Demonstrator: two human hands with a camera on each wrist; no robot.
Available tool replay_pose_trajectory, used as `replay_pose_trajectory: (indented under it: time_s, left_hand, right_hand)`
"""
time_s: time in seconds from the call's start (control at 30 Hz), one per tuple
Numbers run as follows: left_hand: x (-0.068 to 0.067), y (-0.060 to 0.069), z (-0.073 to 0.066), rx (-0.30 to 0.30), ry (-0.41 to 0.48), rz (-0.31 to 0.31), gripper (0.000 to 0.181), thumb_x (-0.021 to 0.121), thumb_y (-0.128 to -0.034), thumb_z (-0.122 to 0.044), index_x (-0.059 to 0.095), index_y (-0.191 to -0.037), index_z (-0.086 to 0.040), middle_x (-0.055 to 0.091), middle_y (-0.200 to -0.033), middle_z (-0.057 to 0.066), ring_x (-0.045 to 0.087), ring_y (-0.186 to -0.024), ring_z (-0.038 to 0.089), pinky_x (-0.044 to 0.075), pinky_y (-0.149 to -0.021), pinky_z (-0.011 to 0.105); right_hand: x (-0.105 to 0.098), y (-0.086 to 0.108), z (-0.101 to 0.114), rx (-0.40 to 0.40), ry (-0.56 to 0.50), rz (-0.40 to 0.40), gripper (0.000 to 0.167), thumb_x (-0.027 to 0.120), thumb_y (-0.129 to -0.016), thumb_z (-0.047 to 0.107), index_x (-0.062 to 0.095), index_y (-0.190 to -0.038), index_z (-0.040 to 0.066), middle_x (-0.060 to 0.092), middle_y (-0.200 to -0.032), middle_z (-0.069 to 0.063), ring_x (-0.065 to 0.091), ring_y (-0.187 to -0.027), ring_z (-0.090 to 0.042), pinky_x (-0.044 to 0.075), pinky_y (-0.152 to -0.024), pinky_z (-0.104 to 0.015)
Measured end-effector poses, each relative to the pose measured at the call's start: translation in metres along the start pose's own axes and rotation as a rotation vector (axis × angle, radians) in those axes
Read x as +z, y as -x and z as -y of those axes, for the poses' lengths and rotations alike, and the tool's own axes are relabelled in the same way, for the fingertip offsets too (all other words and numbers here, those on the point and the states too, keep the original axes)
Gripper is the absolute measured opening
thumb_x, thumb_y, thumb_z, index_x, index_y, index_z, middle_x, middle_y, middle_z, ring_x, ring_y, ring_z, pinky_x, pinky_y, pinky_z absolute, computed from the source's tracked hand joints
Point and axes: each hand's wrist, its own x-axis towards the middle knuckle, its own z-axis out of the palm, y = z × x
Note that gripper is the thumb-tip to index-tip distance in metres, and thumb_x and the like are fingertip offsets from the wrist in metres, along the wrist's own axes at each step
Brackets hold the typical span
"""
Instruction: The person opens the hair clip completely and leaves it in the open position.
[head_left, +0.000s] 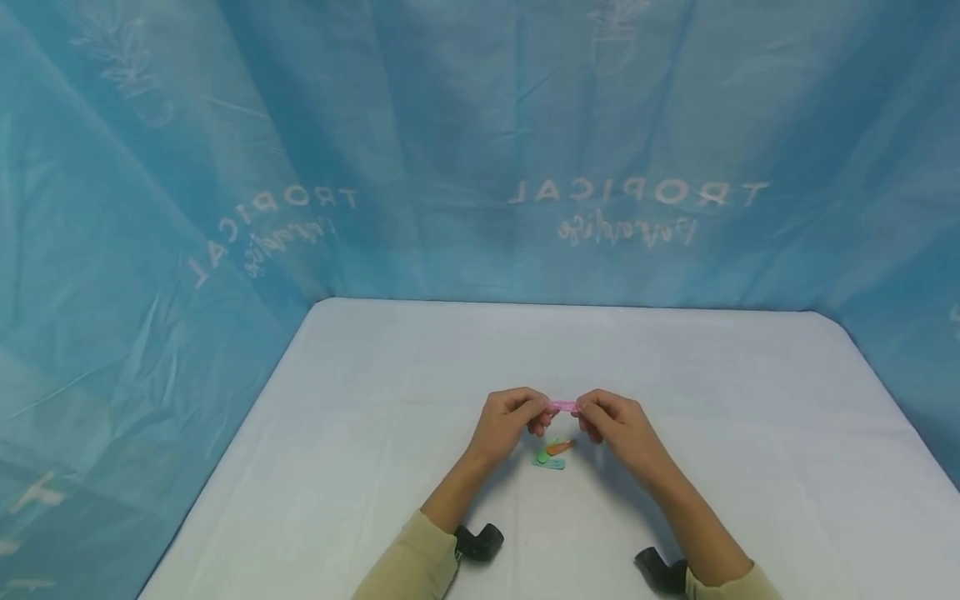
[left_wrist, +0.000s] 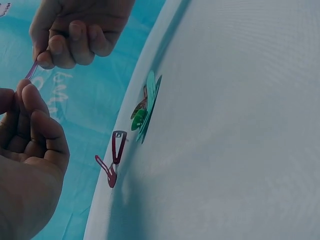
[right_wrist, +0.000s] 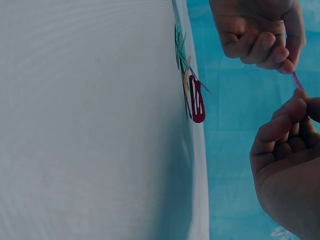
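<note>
Pinching a pink clip point(head_left: 564, 406) by its two ends, the left hand point(head_left: 510, 417) and right hand point(head_left: 617, 423) meet above the white worktop point(head_left: 300, 500) in the head view. An orange clip point(head_left: 560, 447), a green clip point(head_left: 543, 456) and a teal clip point(head_left: 553, 464) lie heaped just below them, before a blue curtain point(head_left: 450, 167). In the left wrist view, both hands' fingers are clamped on the pink clip; dark red metal point(left_wrist: 112, 179), one clip or two I cannot tell, shows near the heap. The right wrist view shows the same grip, the red metal partly overlapping the heap.
</note>
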Motion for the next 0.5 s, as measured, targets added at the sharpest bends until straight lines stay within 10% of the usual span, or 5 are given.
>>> replay_pose_trajectory:
  time_s: [0.5]
  left_hand:
    - [-0.0029,0.0006,0.0020,-0.003,0.065,0.029,0.021,0.059,-0.1004,-0.009,0.069,-0.091,0.008,0.063,-0.077,0.008,0.058,-0.067,0.010,0.051,-0.067,0.021]
  right_hand:
    - [0.0019,0.0004,0.0018,-0.013,-0.017,0.013,0.033,0.054,-0.105,0.027,0.063,-0.097,-0.004,0.055,-0.075,-0.008,0.051,-0.067,-0.017,0.045,-0.063,-0.034]
